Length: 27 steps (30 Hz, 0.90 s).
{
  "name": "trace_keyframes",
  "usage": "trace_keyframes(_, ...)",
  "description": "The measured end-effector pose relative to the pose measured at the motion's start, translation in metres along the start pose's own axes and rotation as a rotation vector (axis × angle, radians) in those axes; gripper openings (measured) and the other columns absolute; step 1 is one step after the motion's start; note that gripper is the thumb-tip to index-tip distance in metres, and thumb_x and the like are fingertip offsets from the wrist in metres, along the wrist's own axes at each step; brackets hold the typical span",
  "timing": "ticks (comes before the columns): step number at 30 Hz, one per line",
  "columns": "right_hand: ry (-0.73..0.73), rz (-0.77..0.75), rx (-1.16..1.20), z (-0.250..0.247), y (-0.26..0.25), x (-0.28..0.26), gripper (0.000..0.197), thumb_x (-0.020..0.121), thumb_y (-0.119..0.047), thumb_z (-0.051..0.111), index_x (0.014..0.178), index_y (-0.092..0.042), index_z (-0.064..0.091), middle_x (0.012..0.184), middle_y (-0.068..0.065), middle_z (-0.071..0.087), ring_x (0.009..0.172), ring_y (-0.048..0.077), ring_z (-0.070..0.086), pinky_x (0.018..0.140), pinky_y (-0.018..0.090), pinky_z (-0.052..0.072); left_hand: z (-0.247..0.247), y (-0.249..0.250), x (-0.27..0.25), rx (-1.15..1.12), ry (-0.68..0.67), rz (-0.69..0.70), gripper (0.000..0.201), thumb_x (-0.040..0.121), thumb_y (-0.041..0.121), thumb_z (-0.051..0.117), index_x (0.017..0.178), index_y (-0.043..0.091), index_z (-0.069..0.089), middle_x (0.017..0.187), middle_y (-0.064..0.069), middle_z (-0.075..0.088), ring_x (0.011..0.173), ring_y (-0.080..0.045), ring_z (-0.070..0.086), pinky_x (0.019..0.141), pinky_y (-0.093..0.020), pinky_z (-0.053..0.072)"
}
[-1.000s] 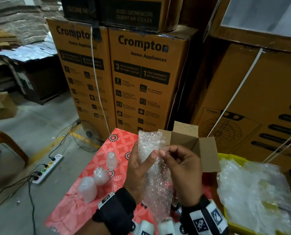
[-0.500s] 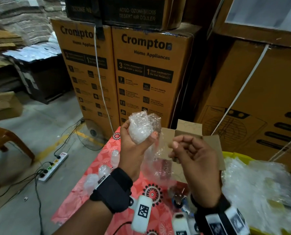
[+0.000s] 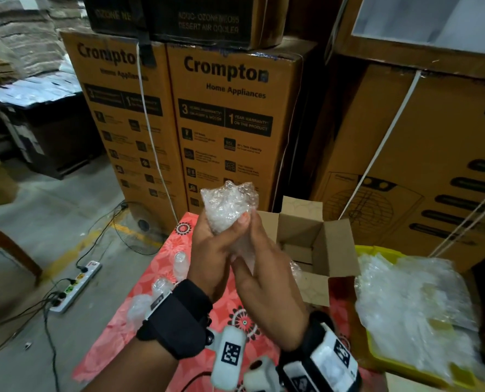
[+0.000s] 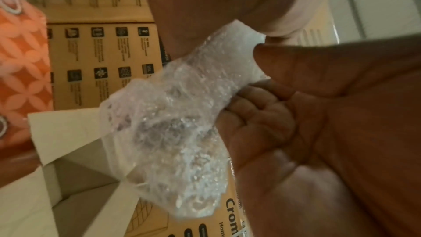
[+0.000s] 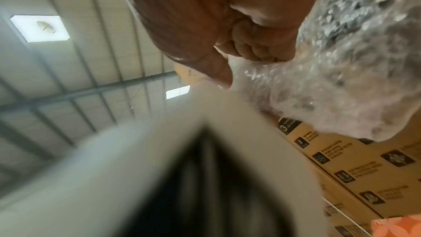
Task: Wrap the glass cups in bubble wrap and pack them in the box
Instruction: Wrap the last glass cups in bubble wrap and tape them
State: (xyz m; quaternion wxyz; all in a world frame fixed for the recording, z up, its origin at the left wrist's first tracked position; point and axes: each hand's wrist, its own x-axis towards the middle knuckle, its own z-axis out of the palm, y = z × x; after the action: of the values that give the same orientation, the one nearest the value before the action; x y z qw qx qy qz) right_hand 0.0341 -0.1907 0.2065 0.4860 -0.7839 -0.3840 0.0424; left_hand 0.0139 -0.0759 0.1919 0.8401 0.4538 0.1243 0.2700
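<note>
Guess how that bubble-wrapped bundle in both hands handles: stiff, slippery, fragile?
The bubble-wrapped bundle looks squashy outside: the wrap creases under the left hand. Probably slick, being glossy film. Its loose tail, pinched by the right hand, likely flops. Presumably fragile inside, though no glass shows.

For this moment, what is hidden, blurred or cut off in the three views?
- Glass cup inside the bubble wrap bundle: head and both wrist views, crinkled wrap hides it.
- Right hand grip: head view shows only its back; right wrist view is blurred.
- Box contents: head view, the flaps and hands cover most of the inside.
- Cups on the red cloth: head view, partly behind the left hand and wrist strap.
- Yellow bin: cut by the right edge.
</note>
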Motion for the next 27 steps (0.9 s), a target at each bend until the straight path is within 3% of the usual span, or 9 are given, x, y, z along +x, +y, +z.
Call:
trace_keyframes(5,0.048,0.048,0.218,-0.019,0.011,0.014,0.055,0.09,-0.009,0.08,0.138,-0.025,0.06,0.127,-0.015,0.072,0.118,-0.001,0.067,0.102,0.03,0.056,0.0,-0.002,-0.001,-0.008,-0.112,-0.056,0.059,0.092,0.011,0.072,0.148,0.006,0.053,0.137,-0.022,0.068,0.127,-0.036,0.067,0.104,-0.042,0.057)
trace_keyframes(8,0.039,0.039,0.316,-0.027,0.012,0.014,0.05,0.087,0.0,0.082,0.131,-0.015,0.065,0.123,-0.011,0.075,0.116,0.0,0.069,0.097,0.016,0.053,0.004,-0.002,-0.003,0.044,-0.117,-0.064,0.062,0.088,0.012,0.08,0.145,0.005,0.056,0.134,-0.02,0.07,0.127,-0.036,0.067,0.107,-0.046,0.054)
trace_keyframes(12,0.042,0.039,0.293,-0.021,0.011,0.009,0.05,0.091,-0.005,0.079,0.137,-0.018,0.063,0.127,-0.015,0.073,0.118,-0.001,0.068,0.101,0.029,0.057,0.015,0.0,-0.004,0.061,0.015,-0.074,0.041,0.082,0.005,0.086,0.12,0.004,0.072,0.11,-0.018,0.077,0.104,-0.032,0.076,0.087,-0.04,0.061)
trace_keyframes(14,-0.002,0.016,0.246,-0.023,0.01,0.008,0.055,0.09,-0.01,0.082,0.137,-0.03,0.063,0.128,-0.024,0.07,0.118,-0.006,0.065,0.1,0.024,0.056,0.014,0.0,0.0,0.036,0.068,-0.072,0.032,0.086,0.003,0.083,0.116,-0.001,0.073,0.111,-0.022,0.077,0.098,-0.03,0.077,0.081,-0.04,0.062)
trace_keyframes(16,0.127,0.027,0.229,-0.036,0.008,0.004,0.06,0.087,-0.013,0.085,0.133,-0.042,0.062,0.129,-0.036,0.065,0.121,-0.014,0.059,0.099,0.014,0.051,0.01,0.004,0.006,0.023,0.144,-0.042,0.036,0.084,0.006,0.085,0.118,0.002,0.073,0.116,-0.013,0.079,0.101,-0.018,0.077,0.088,-0.039,0.061)
trace_keyframes(19,0.504,0.1,0.378,-0.065,0.003,-0.011,0.041,0.086,-0.007,0.082,0.121,-0.027,0.074,0.115,-0.014,0.078,0.109,0.006,0.074,0.089,0.032,0.063,0.007,0.012,0.018,-0.02,0.262,0.051,0.052,0.084,0.007,0.086,0.132,0.009,0.068,0.123,0.005,0.078,0.107,0.002,0.072,0.091,-0.022,0.05)
trace_keyframes(23,0.11,0.367,0.495,-0.057,-0.01,-0.025,0.015,0.093,-0.011,0.075,0.108,-0.013,0.079,0.092,0.004,0.082,0.083,0.026,0.08,0.075,0.044,0.065,0.012,0.015,0.021,-0.024,0.355,0.14,0.055,0.079,0.008,0.091,0.125,0.02,0.065,0.109,0.022,0.078,0.096,0.015,0.069,0.087,-0.016,0.052)
trace_keyframes(25,-0.043,0.495,0.624,-0.04,-0.009,-0.025,0.022,0.095,-0.009,0.074,0.117,-0.008,0.075,0.102,0.006,0.082,0.096,0.023,0.079,0.085,0.038,0.064,0.015,0.01,0.02,-0.017,0.368,0.154,0.068,0.073,0.015,0.097,0.133,0.015,0.064,0.123,0.006,0.077,0.111,-0.004,0.073,0.101,-0.032,0.055)
trace_keyframes(27,-0.04,0.539,0.788,-0.029,-0.004,-0.021,0.022,0.099,-0.005,0.069,0.121,-0.003,0.072,0.112,0.009,0.08,0.107,0.023,0.077,0.093,0.037,0.062,0.02,0.006,0.015,-0.014,0.324,0.172,0.049,0.08,0.007,0.091,0.123,0.012,0.069,0.116,-0.005,0.079,0.11,-0.02,0.076,0.096,-0.037,0.059)
